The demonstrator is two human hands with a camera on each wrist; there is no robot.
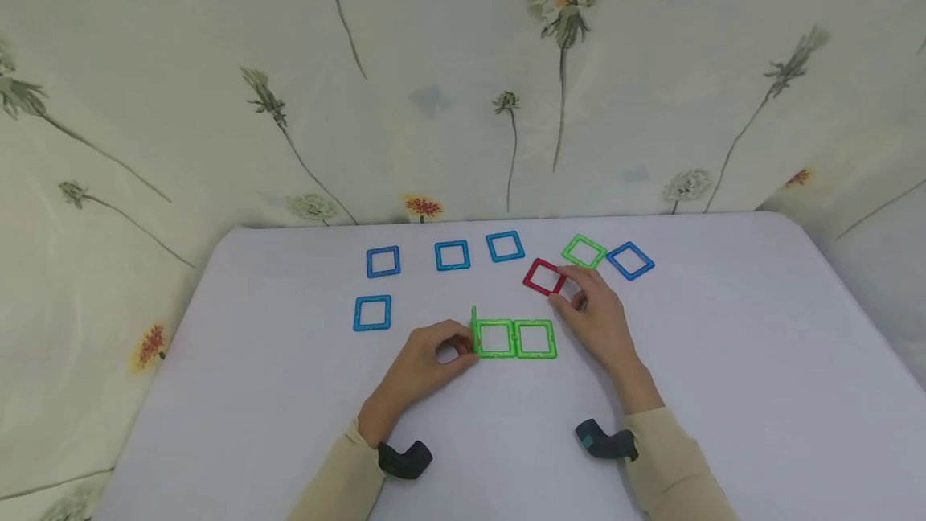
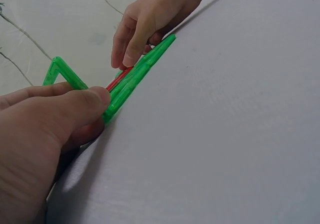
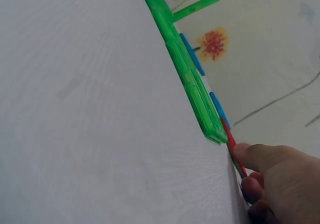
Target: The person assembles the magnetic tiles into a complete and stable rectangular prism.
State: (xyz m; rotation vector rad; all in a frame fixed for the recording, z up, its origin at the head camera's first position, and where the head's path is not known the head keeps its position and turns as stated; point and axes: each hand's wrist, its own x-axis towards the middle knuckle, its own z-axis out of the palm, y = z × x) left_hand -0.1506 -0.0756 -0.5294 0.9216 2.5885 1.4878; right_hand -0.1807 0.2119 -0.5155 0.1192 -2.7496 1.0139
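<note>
Near the middle of the white table (image 1: 723, 328), two green squares lie flat and edge to edge, the left one (image 1: 496, 355) meeting the right one (image 1: 537, 355). Along the outer left side of this pair stands an upright green square (image 1: 474, 330). The left hand (image 1: 430, 356) pinches it low down, thumb and fingers curled together on the frame. Farther back and to the right, the right hand (image 1: 596, 316) has a red square (image 1: 531, 270) by its right side — thumb at the near corner, fingers at the far one; whether the frame is lifted is hard to tell. Just beyond those fingers lies a loose green square (image 1: 571, 244), with a dark blue square (image 1: 643, 272) close on its right. Three blue squares (image 1: 452, 267) spread across the back, left of the red one — a further blue square (image 1: 372, 328) lies nearer, at the left.
</note>
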